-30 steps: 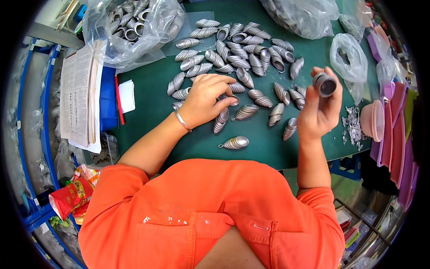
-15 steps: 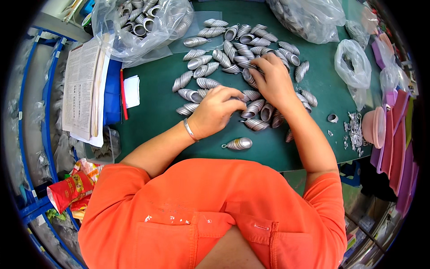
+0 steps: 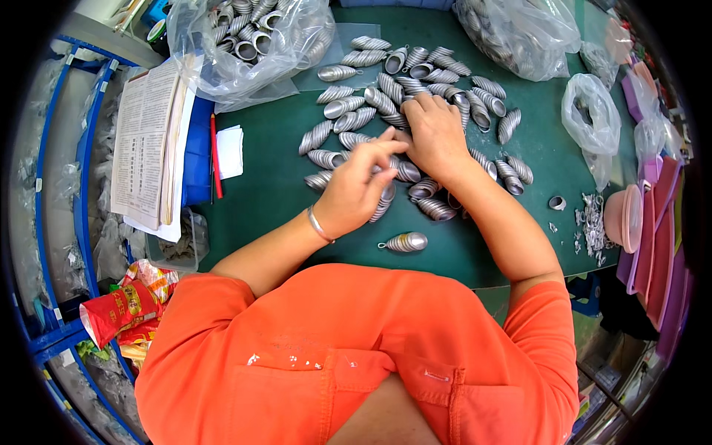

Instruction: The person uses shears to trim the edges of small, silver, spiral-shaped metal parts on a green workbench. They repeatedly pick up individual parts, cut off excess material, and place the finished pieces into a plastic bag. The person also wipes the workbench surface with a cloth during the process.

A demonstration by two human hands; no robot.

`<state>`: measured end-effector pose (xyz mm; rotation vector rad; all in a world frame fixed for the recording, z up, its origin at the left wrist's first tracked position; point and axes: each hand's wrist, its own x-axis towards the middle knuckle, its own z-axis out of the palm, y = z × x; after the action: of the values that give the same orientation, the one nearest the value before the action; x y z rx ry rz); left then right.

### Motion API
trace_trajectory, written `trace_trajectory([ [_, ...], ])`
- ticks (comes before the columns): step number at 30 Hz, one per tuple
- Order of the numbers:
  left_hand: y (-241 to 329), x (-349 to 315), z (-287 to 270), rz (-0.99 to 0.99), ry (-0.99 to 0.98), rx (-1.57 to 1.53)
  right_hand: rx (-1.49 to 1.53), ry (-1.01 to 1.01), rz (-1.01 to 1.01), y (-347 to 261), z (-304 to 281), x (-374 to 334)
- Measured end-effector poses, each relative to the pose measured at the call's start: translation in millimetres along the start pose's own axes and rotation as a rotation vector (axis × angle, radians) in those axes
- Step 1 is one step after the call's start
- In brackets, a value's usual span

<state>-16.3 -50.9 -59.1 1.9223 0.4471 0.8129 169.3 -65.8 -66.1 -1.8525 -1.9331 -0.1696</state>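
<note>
Many silver, spirally ridged metal pieces, hollow and cut at a slant, lie scattered over the green table. My left hand (image 3: 357, 182), a silver bangle at its wrist, hovers over the near part of the spread, thumb apart from the slightly blurred fingers. Below its palm lies a ridged piece (image 3: 383, 203). My right hand (image 3: 437, 139) is in the middle of the spread, back upward and fingers bent down among the pieces. Its fingertips are partly hidden, so a grip cannot be made out. One ridged piece with a wire loop (image 3: 406, 242) lies alone nearest me.
Clear bags of ridged pieces stand at the back left (image 3: 297, 48) and back right (image 3: 512, 41). Papers (image 3: 144, 144) and a red pen (image 3: 216, 156) are at left. On the right are a clear bag (image 3: 591, 119), metal scraps (image 3: 591, 226) and a pink tub (image 3: 623, 217).
My left hand has lifted its fingers, with the thumb spread from them. My right hand has drawn left and closer to it. The whole view has shifted slightly.
</note>
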Motion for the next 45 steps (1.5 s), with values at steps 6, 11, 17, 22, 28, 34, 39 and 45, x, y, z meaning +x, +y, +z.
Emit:
trace_trajectory([
  [6,-2,8,-10,-0.011,0.02,0.045,0.089,-0.072,-0.038,6,-7,3],
  [11,-9,13,-19,0.081,0.003,0.27,0.533,-0.021,0.229,7,-26,-7],
  [17,-4,14,-16,0.025,0.109,0.293,1.654,-0.302,0.754,7,-60,-25],
  [22,14,18,-3,-0.288,0.06,-0.484,2.107,-0.363,0.77,-1,-62,-48],
  [28,24,11,-5,-0.099,-0.01,-0.209,1.716,-0.016,0.416,-26,-54,-67],
  [34,43,17,-7,0.233,0.047,0.014,1.368,0.246,0.057,-38,-54,-73],
  [39,43,17,-9,0.304,0.043,0.066,1.389,0.165,0.415,-40,-58,-72],
  [45,44,13,-7,0.184,-0.115,-0.076,1.691,0.07,0.516,-30,-61,-82],
])
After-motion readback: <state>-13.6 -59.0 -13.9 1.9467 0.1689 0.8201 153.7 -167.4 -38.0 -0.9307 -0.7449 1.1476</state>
